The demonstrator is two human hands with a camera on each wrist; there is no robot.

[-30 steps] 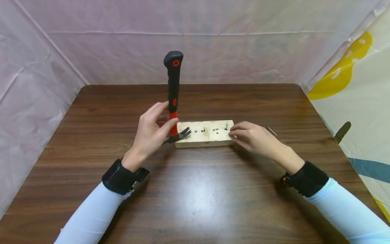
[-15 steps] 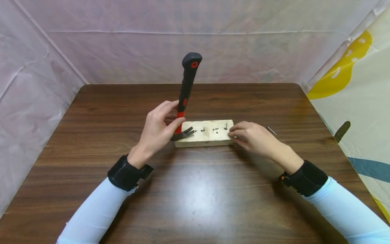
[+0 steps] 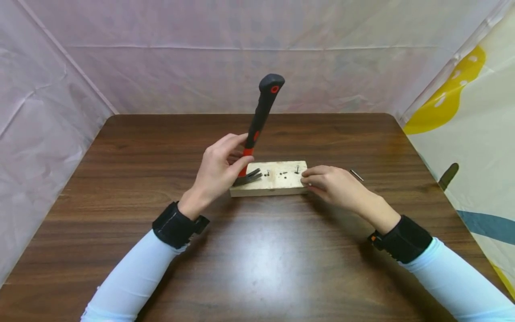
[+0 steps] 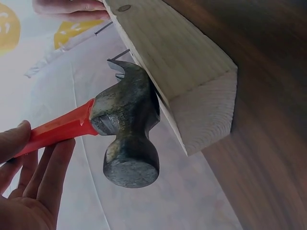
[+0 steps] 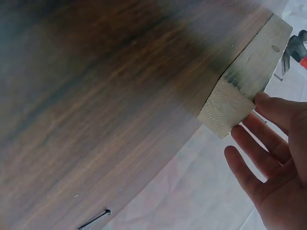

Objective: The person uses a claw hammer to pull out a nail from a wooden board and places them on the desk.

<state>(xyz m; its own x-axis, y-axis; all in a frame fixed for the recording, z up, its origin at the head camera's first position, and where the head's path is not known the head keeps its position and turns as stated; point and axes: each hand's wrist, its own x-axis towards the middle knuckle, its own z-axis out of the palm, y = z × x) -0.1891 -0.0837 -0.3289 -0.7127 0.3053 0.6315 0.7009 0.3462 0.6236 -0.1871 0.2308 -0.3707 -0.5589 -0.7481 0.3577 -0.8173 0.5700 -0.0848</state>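
Note:
My left hand (image 3: 220,167) holds a claw hammer (image 3: 263,107) by the red neck just above its head, thumb in front and fingers behind. The black-gripped handle points up, leaning right. The hammer head (image 4: 129,120) lies close over the left end of a pale wooden block (image 3: 277,181), claw pointing right. In the left wrist view the claw's tip is right at a nail (image 4: 120,54) standing in the block. A second upright nail (image 3: 297,169) is near the right end. There my right hand (image 3: 331,185) grips the block's corner with thumb and fingertips, other fingers spread.
A loose nail (image 3: 356,175) lies on the brown wooden table (image 3: 257,250) to the right of the block, behind my right hand. Several small dark holes mark the block's top. Pale cloth walls (image 3: 257,58) stand behind and beside the table.
My left hand has moved right with the hammer, sliding its head along the block toward the nearer nail. The handle has tipped to the right. My right hand stays on the block's end.

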